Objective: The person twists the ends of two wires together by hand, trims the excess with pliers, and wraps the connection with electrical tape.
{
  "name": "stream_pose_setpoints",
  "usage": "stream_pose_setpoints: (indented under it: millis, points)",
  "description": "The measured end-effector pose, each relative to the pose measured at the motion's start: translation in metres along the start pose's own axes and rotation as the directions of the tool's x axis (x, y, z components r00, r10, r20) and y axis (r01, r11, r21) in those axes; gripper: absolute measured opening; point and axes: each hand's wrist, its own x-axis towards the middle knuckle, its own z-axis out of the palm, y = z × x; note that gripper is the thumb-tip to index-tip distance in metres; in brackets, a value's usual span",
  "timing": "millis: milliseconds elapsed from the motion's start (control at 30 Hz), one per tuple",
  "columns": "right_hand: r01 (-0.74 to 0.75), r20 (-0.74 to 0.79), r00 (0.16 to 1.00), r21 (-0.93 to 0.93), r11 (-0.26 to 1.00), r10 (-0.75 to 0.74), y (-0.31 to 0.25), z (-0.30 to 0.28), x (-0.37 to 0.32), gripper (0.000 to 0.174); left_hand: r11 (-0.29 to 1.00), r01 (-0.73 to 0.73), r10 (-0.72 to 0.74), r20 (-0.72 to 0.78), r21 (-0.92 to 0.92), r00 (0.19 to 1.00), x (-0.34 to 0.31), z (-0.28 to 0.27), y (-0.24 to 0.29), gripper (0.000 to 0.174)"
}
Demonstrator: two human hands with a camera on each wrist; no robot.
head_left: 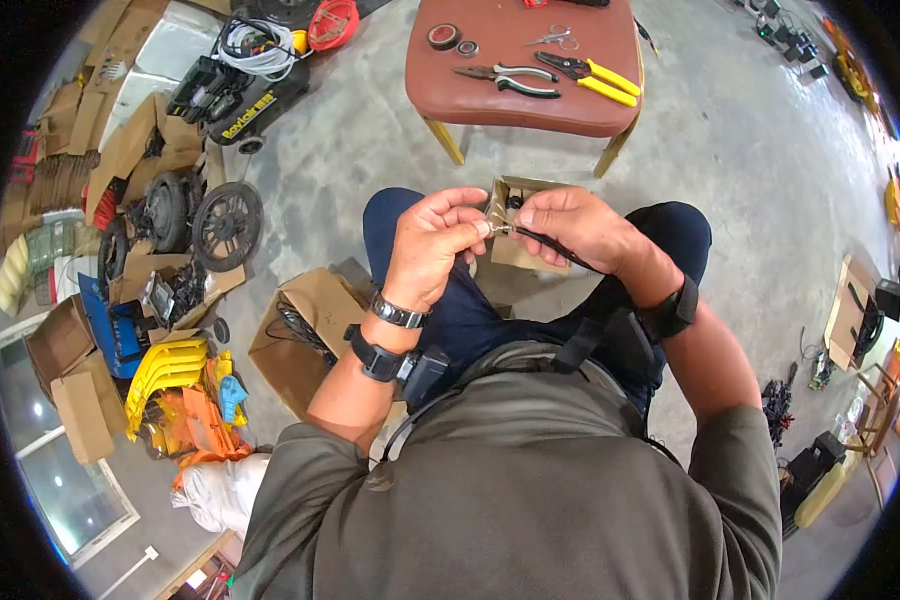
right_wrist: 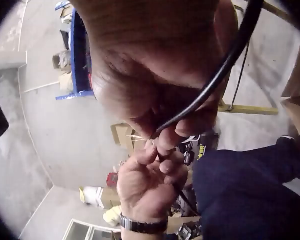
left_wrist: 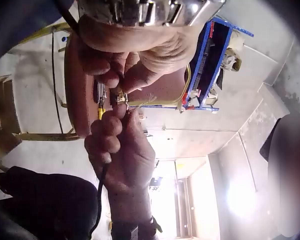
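Above the lap, the left hand [head_left: 432,243] pinches a small metallic piece [head_left: 502,228] between thumb and fingertips. Close against it, the right hand [head_left: 580,228] grips a black cable [head_left: 555,247] near its end. Fine bare wire strands [left_wrist: 146,102] fan out beside the fingertips in the left wrist view. Across the right palm runs the black cable [right_wrist: 210,85] in the right wrist view, where the left hand [right_wrist: 152,182] appears below, its fingertips meeting the right ones. The fingers partly hide the joint between the pieces.
Pliers [head_left: 515,80], a yellow-handled tool [head_left: 600,80], small scissors [head_left: 555,38] and tape rolls [head_left: 443,37] lie on a brown padded stool [head_left: 430,95]. An open carton [head_left: 530,255] stands between the knees, another carton [head_left: 315,300] at the left. Wheels [head_left: 226,226] and a compressor [head_left: 260,110] stand farther left.
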Motion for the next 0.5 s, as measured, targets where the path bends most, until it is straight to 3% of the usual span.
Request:
stream_pose_setpoints:
  millis: [167, 500]
  points:
    - [-0.01, 0.015, 1.0, 0.122, 0.992, 0.008, 0.004, -0.006, 0.0, 0.018, 0.999, -0.033, 0.036, 0.098, -0.038, 0.994, 0.007, -0.008, -0.004, 0.042]
    - [0.022, -0.022, 1.0, 0.104, 0.994, -0.02, 0.006, -0.014, -0.001, 0.016, 0.991, -0.121, 0.128, 0.124, -0.063, 0.984, 0.007, -0.005, -0.007, 0.045]
